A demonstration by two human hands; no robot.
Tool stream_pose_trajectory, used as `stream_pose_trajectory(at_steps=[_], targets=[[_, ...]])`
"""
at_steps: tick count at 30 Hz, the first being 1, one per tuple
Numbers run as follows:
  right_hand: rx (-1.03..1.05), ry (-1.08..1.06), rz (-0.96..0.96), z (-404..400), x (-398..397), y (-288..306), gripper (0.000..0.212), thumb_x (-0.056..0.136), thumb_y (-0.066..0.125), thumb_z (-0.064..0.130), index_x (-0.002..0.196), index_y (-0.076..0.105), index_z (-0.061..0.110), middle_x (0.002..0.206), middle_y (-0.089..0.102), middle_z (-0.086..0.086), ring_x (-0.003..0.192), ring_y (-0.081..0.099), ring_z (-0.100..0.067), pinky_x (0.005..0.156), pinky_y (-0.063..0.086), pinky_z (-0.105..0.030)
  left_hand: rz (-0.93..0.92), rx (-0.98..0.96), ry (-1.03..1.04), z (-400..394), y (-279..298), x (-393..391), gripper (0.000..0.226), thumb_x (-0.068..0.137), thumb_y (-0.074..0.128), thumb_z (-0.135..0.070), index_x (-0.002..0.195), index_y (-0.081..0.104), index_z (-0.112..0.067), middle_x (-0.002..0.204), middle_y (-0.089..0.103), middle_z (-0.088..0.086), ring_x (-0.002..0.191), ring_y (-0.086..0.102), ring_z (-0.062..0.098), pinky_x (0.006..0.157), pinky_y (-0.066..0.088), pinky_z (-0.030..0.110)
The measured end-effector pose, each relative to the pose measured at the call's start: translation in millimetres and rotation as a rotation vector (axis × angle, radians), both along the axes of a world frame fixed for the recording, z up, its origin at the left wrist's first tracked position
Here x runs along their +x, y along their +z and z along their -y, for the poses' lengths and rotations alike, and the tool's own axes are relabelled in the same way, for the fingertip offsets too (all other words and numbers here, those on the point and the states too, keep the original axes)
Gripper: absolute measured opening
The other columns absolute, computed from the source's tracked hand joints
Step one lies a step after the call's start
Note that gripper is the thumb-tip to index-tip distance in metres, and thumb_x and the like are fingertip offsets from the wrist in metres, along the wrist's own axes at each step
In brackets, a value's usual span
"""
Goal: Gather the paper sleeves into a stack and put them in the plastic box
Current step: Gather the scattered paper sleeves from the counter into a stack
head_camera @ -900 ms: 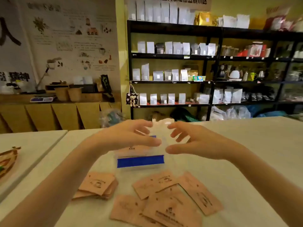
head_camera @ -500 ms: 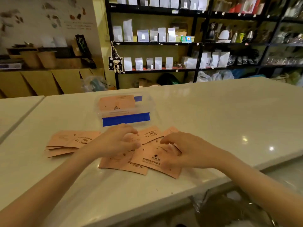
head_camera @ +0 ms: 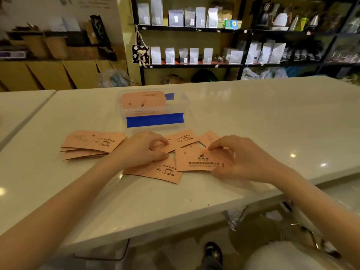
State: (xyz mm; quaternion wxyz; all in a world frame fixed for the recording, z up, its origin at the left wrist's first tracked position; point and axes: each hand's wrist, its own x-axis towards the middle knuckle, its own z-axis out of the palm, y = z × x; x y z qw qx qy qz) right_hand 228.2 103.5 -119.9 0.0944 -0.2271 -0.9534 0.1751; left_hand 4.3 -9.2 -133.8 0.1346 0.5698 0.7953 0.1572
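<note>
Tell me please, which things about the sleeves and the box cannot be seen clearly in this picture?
- Head view: sleeve count in plastic box, overlapped, seen through hazy wall.
- Sleeves under left hand and right hand: covered.
- Left pile: lower sleeves hidden by upper ones.
- Small print on front sleeve: blurred.

Both bare forearms reach forward and slightly inward. The left hand point(head_camera: 143, 148) is palm down, fingers curled, thumb and forefinger pinching together. The right hand point(head_camera: 239, 158) is also palm down, its fingertips bent and pinching.
</note>
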Motion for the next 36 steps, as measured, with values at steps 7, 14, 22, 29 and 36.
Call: stream_pose_trajectory(at_steps=[7,14,22,29,36], targets=[[-0.093,-0.014,-0.152,-15.4,0.7,11.9,0.043,0.067,0.074,0.03,0.107,0.057,0.029,0.113,0.06,0.007,0.089,0.051,0.003,0.076,0.043,-0.014,0.0,0.182,0.065,-0.1,-3.0,4.0,0.056,0.068,0.069,-0.039,0.12,0.051,-0.026,0.125,0.056,-0.003,0.108,0.049,0.012,0.089,0.043,0.028],[-0.111,-0.027,-0.336,-13.3,-31.3,19.4,0.041,0.067,0.075,0.029,0.104,0.058,0.03,0.109,0.061,0.008,0.095,0.054,-0.005,0.081,0.04,-0.009,0.04,0.395,0.085,19.6,24.4,-6.8,0.067,0.062,0.075,-0.026,0.123,0.046,-0.028,0.119,0.056,-0.008,0.101,0.046,0.002,0.079,0.035,0.012],[-0.114,0.117,-0.454,-1.6,-93.0,33.3,0.04,0.069,0.073,0.033,0.105,0.057,0.033,0.102,0.054,0.021,0.093,0.048,0.011,0.077,0.036,0.004,0.023,0.501,0.236,71.3,47.0,-48.7,0.068,0.059,0.079,-0.024,0.119,0.047,-0.033,0.11,0.055,-0.016,0.102,0.047,0.003,0.076,0.035,0.014],[-0.077,0.304,-0.453,25.4,-154.7,33.9,0.038,0.07,0.072,0.031,0.106,0.059,0.024,0.105,0.051,0.018,0.092,0.044,0.006,0.082,0.037,-0.007,0.064,0.447,0.366,106.3,37.3,-81.2,0.073,0.06,0.079,-0.025,0.123,0.044,-0.031,0.108,0.05,-0.02,0.102,0.044,0.002,0.09,0.034,0.026],[-0.092,0.38,-0.276,50.0,-187.9,11.7,0.044,0.074,0.067,0.038,0.114,0.055,0.023,0.121,0.055,0.005,0.103,0.044,-0.005,0.089,0.04,-0.022,0.201,0.372,0.398,113.4,12.0,-97.5,0.084,0.06,0.079,-0.021,0.129,0.032,-0.035,0.123,0.052,-0.011,0.118,0.045,0.008,0.099,0.032,0.029]])
